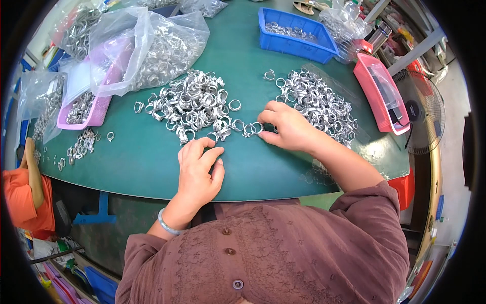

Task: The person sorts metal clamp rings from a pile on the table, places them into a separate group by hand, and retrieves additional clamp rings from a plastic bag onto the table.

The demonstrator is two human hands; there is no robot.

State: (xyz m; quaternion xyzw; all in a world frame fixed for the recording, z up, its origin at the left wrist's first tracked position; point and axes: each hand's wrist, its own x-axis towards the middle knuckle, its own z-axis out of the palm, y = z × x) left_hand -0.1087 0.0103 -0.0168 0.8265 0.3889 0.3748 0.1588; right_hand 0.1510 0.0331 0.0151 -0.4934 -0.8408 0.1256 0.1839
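Two heaps of silver-coloured metal rings lie on the green table: a left heap and a right heap. Between them, at the near side, a few loose rings form a short line. My right hand pinches a ring at the end of that line between thumb and fingers. My left hand rests at the near edge of the left heap, its fingers loosely bent and apart. Its fingertips are close to a ring; whether they touch it is unclear.
A clear plastic bag full of rings stands behind the left heap, beside a pink basket. Toward the back sits a blue tray with small metal pieces. A pink bin and a fan are at right. Another person's orange sleeve shows far left.
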